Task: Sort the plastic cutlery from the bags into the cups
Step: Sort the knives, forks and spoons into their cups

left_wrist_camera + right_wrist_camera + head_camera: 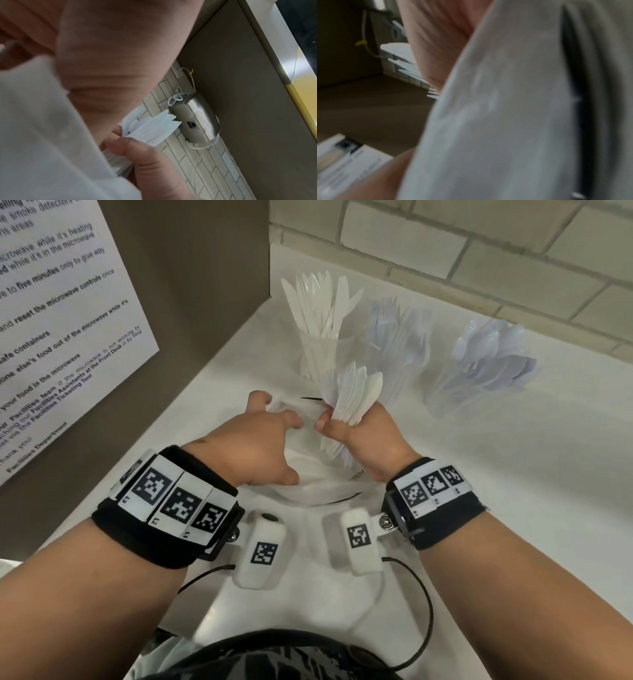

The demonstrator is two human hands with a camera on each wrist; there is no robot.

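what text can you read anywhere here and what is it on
White paper notice on the brown panel, cut off at the left edge:
"five minutes"
"reset the microwave controls"
"food out of the microwave"
"your food in the microwave"
"Facilities team"
"Facilities Assistants at the Front Desk"
"Facilities Ticketing Tool"
"Facilities Department"
Black-and-white square marker tags on the black wristbands: patterns only, no words.
Small print on the clear plastic bag: too small to read.
Paper in the right wrist view: blurred.

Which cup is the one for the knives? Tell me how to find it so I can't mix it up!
Find the tall brown panel with the paper notice, where the white counter meets the brick wall. Three clear cups stand in a row along that wall; the knife cup is nearest the panel. Its flat pointed white blades set it apart from the fork cup beside it and the spoon cup farthest away.
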